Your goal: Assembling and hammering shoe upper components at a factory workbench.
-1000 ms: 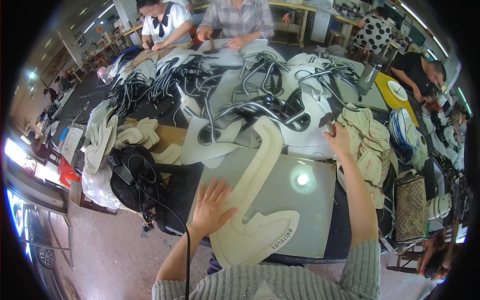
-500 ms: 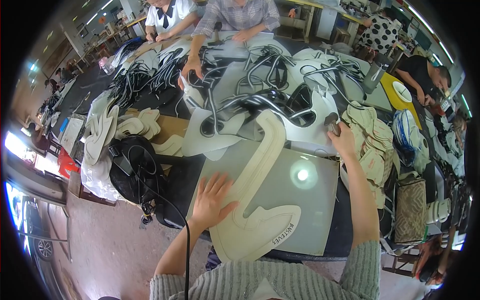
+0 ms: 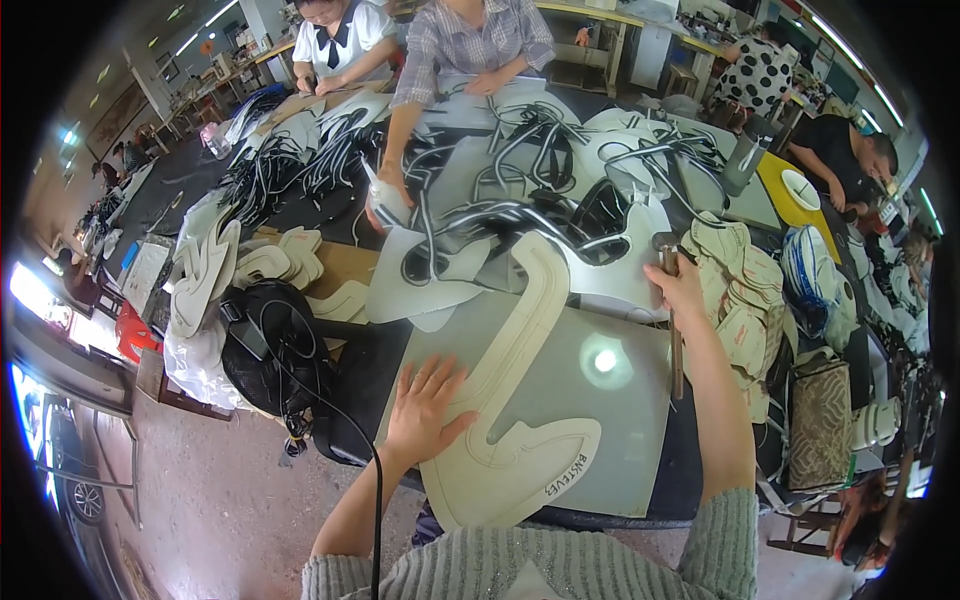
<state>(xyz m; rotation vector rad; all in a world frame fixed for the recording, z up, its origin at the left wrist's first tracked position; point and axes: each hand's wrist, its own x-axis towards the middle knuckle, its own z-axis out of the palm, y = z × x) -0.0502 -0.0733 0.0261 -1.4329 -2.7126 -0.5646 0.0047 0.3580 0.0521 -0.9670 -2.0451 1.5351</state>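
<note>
A long, curved cream cut-out piece [image 3: 522, 335] with lines drawn along its edges lies on a grey translucent board [image 3: 630, 420] in front of me. My left hand [image 3: 425, 415] rests flat on its left side, fingers spread. Beyond the board's right corner, my right hand [image 3: 680, 288] is closed around a hammer [image 3: 677, 365]; its head [image 3: 664, 240] shows above my fingers and the handle hangs below. White panels [image 3: 625, 270] with black-and-white strips [image 3: 500, 215] lie just past the cream piece, left of the hammer.
Across the table, a co-worker's hand [image 3: 392, 190] grips a white nozzle bottle [image 3: 388, 208]. Stacked cream pieces [image 3: 740, 300] lie right, more [image 3: 205, 275] left. A black bag [image 3: 268, 345] sits at the left edge; a cable [image 3: 376, 500] passes my left forearm. A grey bottle [image 3: 748, 155] stands at far right.
The hammer has turned in my right hand, and its handle now shows below. The co-worker's hand has come down around the white bottle. My left hand stays on the cream piece.
</note>
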